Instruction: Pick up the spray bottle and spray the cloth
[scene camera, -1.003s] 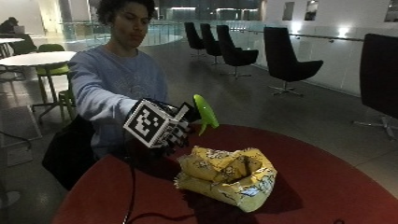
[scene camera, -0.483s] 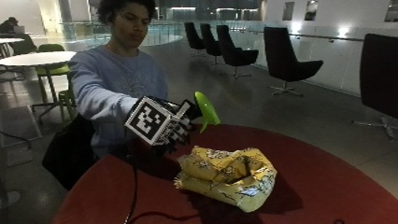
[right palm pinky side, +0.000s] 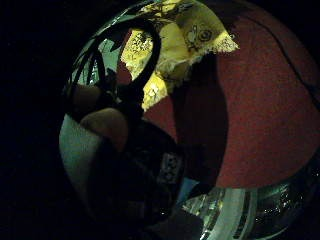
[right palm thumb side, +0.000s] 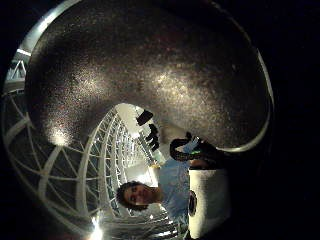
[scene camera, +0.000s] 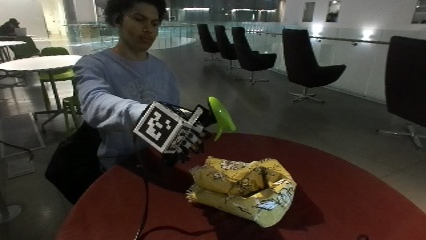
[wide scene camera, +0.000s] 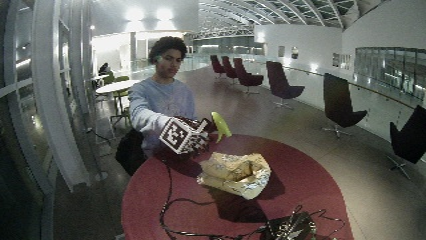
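Red tabletop (scene camera: 346, 200) carries the yellow cloth (scene camera: 243, 190), crumpled in a heap near its middle. I see my gloved right hand (scene camera: 183, 135) raised just left of and above that heap, fingers curled round the spray bottle (scene camera: 219, 117), whose green head tips toward the cloth. I judge the nozzle only needs aiming down and rightward.

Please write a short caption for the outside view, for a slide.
Gloved right hand holds a green spray bottle above the crumpled yellow cloth on a red table.
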